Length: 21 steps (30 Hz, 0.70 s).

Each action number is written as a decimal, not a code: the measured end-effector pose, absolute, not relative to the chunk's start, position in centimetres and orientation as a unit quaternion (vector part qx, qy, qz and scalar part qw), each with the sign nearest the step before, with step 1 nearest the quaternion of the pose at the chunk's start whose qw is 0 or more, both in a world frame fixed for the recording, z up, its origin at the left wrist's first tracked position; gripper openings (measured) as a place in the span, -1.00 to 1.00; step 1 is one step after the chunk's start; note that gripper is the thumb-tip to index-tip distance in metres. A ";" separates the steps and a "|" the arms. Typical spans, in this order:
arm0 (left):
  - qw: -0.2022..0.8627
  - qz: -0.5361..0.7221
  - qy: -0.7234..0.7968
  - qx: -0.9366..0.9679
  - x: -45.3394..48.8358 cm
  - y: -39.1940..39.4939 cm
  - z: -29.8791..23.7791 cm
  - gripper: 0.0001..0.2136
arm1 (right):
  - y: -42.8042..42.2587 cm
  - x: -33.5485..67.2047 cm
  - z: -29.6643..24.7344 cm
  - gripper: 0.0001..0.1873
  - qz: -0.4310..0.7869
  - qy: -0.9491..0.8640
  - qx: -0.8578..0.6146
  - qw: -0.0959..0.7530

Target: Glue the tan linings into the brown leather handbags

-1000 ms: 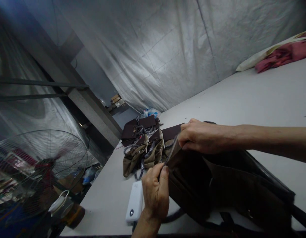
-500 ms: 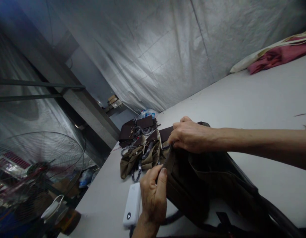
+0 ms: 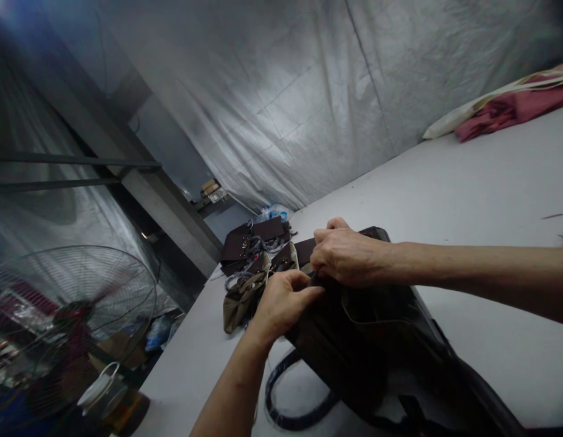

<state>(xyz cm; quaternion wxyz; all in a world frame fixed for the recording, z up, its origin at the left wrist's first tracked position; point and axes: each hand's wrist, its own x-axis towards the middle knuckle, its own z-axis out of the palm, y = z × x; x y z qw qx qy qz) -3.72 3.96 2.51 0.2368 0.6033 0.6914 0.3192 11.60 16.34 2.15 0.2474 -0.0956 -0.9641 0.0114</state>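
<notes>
Two hands on one edge of a dark bag [image 3: 349, 346]: left hand [image 3: 283, 297] in a thumb-and-finger pinch, right hand [image 3: 347, 252] in a closed grip just beside. Position of bag: over the near side of the white table [image 3: 495, 206], below and to the right of both grips. Slants, apparently, along its long axis from the gripped edge toward the lower right. Nearest to the looped handle [image 3: 303, 422]: left hand; across the bag's far side: right forearm [image 3: 467, 270].

The bag [image 3: 329, 340] is very dark brown, its handle [image 3: 271, 396] black. The table [image 3: 504, 206] is plain white, the curtain [image 3: 303, 103] silvery grey. The other bags [image 3: 238, 246] are brown and olive, the cloth [image 3: 513, 114] dusty red, the jar lid [image 3: 98, 388] white.
</notes>
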 end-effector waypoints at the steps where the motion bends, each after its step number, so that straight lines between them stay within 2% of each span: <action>1: 0.254 0.327 0.684 0.601 -3.7 4.5 2.4 -0.81 | 16.3 12.0 2.5 -0.76 0.016 -0.967 -0.106 0.232; 6: 0.310 0.368 0.671 0.564 -4.2 4.6 1.7 -0.79 | 17.1 14.9 3.7 -0.79 0.035 -0.968 -0.171 0.181; 10: 0.311 0.370 0.667 0.567 -4.5 3.9 1.7 -0.77 | 18.5 15.7 3.8 -0.78 0.045 -0.957 -0.209 0.196; 14: 0.303 0.357 0.660 0.588 -4.0 3.5 1.8 -0.78 | 19.1 15.0 3.4 -0.70 0.021 -0.951 -0.219 0.215; 18: 0.298 0.350 0.659 0.596 -3.6 3.2 1.7 -0.75 | 19.1 14.3 2.9 -0.77 -0.038 -0.951 -0.223 0.210; 21: 0.294 0.346 0.658 0.600 -3.6 3.2 1.6 -0.73 | 19.2 13.8 2.5 -0.74 -0.049 -0.952 -0.217 0.213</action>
